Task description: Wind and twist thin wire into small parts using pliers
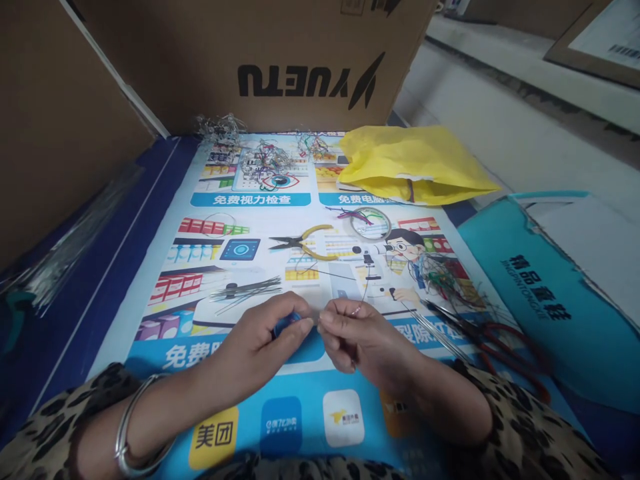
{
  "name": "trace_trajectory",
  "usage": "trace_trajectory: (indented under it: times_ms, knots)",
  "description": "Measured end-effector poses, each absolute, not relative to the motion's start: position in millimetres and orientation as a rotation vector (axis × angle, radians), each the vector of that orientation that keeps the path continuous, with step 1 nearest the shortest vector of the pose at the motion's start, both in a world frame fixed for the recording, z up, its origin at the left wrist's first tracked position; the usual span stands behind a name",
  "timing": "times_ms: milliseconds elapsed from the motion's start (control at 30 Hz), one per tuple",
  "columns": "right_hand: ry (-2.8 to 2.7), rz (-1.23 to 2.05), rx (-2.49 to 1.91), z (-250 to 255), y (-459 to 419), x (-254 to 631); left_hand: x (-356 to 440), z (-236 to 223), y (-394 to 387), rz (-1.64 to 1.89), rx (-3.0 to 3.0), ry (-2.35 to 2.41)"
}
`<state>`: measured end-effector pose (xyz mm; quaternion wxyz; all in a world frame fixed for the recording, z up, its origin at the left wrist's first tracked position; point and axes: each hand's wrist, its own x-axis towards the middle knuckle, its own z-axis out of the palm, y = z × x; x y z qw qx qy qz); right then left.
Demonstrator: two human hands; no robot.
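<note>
My left hand (273,337) is closed, thumb against forefinger, around a small blue object (286,323) mostly hidden in its curl. Close beside it, fingertips nearly meeting, my right hand (357,333) pinches a thin dark wire (367,287) that rises from the fingers and bends back to the left. Beyond the hands lie yellow-handled pliers (305,243), jaws apart and pointing left. A bundle of straight thin wires (250,288) rests behind my left hand. Past the pliers, a clear round ring (371,223) has coloured threads across it.
Red-handled scissors (510,343) and silvery rods (435,330) lie right of my right hand. Tangled wires (270,160) sit at the back, beside a yellow pouch (410,163). A cardboard box (200,60) walls the far side; a teal box (530,287) stands right.
</note>
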<state>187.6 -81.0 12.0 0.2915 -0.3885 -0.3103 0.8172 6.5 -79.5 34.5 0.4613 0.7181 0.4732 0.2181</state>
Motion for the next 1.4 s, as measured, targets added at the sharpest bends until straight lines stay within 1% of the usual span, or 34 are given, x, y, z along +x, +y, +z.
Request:
trace_trajectory:
  times_ms: [400, 600, 800, 1033, 1200, 1400]
  knots:
    - [-0.848, 2.102, -1.032, 8, -82, 186, 6, 32, -82, 0.57, 1.955, 1.137]
    - [-0.594, 1.932, -1.008, 11, -74, 193, 3, 29, -82, 0.631, 1.9, 1.205]
    - [-0.598, 2.166, -0.858, 9, -85, 183, 6, 31, -79, 0.651, 1.792, 1.242]
    - [-0.694, 2.18, -0.853, 8, -84, 183, 6, 31, -79, 0.571, 1.751, 1.134]
    - [-0.996, 1.976, -1.05, 5, -82, 188, 7, 33, -77, 0.486, 1.543, 1.122]
    - [-1.192, 1.742, -1.219, 5, -82, 190, 7, 29, -74, 0.42, 1.224, 1.022]
